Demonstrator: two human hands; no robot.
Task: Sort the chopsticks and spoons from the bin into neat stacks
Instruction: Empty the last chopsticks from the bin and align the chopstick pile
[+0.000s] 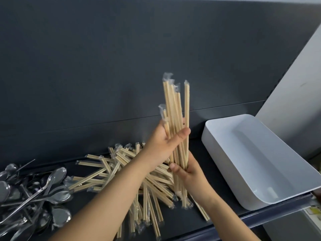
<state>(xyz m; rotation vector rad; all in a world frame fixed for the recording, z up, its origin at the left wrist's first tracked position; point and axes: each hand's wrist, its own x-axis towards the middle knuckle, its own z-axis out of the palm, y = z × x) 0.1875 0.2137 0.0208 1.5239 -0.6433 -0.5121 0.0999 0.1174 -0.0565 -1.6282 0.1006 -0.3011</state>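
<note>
dozens of metal spoons (43, 192) lie in a loose tangle at the far left of the dark shelf (196, 150), bowls and handles crossing every way. just to their right, a heap of wooden chopsticks (112, 171), each pair in a clear wrapper, fans out over the shelf, its nearest ends touching the spoons. the left forearm reaches diagonally over this heap from the lower left.

the left hand (165, 141) is raised above the heap and grips a bundle of wrapped chopsticks (175, 105). its fingers are behind the sticks and its thumb is pressed across their front. the bundle stands nearly upright in front of the dark back panel (121, 66), with its wrapper tips uneven at the top and its lower ends down among the heap. one shorter-looking pair sits lower on the bundle's left side.

directly below, the right hand (187, 173) is curled round the lower part of the same bundle, thumb toward the left.

a white plastic bin (251, 153) sits on the shelf at the right, apart from the chopsticks. it lies at an angle, and its near corner juts past the shelf's front edge.
</note>
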